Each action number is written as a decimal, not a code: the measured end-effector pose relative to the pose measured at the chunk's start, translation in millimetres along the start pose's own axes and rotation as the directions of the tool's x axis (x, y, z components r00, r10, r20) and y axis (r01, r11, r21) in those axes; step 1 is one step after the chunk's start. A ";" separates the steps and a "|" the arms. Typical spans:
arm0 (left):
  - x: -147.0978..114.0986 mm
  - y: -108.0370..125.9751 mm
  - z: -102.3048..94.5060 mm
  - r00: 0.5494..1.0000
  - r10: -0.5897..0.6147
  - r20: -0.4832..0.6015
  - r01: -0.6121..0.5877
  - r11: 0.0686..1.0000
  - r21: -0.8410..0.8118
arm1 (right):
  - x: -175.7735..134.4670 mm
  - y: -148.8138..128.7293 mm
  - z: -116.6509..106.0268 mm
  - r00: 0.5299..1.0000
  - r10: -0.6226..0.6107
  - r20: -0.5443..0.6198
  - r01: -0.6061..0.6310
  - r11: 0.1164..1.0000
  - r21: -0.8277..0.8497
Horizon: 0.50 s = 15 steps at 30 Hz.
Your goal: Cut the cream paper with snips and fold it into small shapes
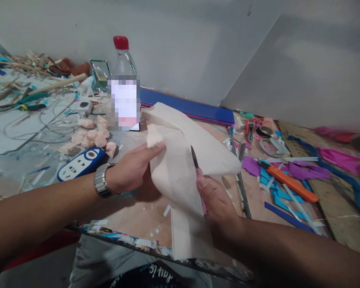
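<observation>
Right at the middle of the dial, there's the pale paper [171,160], folded and curling over the worktop [132,216], one length hanging down toward six o'clock! My left hand [129,170] has it from nine, thumb pressed on top, fingers closed in a pinch on the edge. In from five comes my right hand [219,196], fingers wrapped snugly around a pink-handled cutting tool [195,158], its dark blade lying over the paper and pointing to eleven; whether a second blade sits beneath, I cannot tell. Round the dial we go: blue-and-white power socket [81,164] at nine, peach petal pieces [91,138] just above it, blurred-out phone [126,104] between ten and eleven, red-capped bottle [124,60] at eleven, long blue strip [186,105] at twelve, orange cutter [291,183] out at three, lying among purple and blue scraps!
</observation>
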State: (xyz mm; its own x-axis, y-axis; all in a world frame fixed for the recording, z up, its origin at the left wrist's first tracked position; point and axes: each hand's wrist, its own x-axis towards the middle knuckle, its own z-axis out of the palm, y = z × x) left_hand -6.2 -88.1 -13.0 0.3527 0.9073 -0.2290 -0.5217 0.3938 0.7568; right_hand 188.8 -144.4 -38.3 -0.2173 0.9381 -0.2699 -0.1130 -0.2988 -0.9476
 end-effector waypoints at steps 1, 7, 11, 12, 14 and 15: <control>-0.2 0.1 0.2 1.000 0.001 -0.002 -0.001 1.000 -0.002 | -0.7 -0.3 0.4 1.000 0.006 0.002 -0.006 1.000 -0.001; -0.5 0.2 0.4 1.000 -0.007 -0.001 0.007 1.000 0.014 | -5.1 -6.7 7.2 0.999 -0.012 -0.034 0.012 1.000 0.011; -0.3 0.9 -1.3 0.999 -0.004 0.049 0.004 1.000 0.006 | -5.0 -11.6 10.8 0.999 -0.031 -0.006 0.031 0.999 0.039; 0.1 1.5 -2.1 0.997 -0.020 0.081 0.021 1.000 -0.009 | -4.9 -12.2 10.7 1.000 -0.030 -0.002 0.031 0.999 0.036; 1.9 3.1 -4.3 0.987 -0.058 0.148 0.066 0.997 -0.048 | -5.4 -12.2 9.6 1.000 -0.020 -0.002 0.020 1.000 0.019; 3.2 4.0 -5.5 0.983 -0.069 0.169 0.082 0.994 -0.068 | -5.8 -11.8 8.8 1.000 -0.011 -0.004 0.011 1.000 0.006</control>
State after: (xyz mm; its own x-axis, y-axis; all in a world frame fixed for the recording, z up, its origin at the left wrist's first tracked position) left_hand -11.4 -82.9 -14.0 0.5146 0.8396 -0.1740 -0.5425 0.4759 0.6922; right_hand 182.8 -147.9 -24.1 -0.2120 0.9419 -0.2605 -0.1212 -0.2899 -0.9494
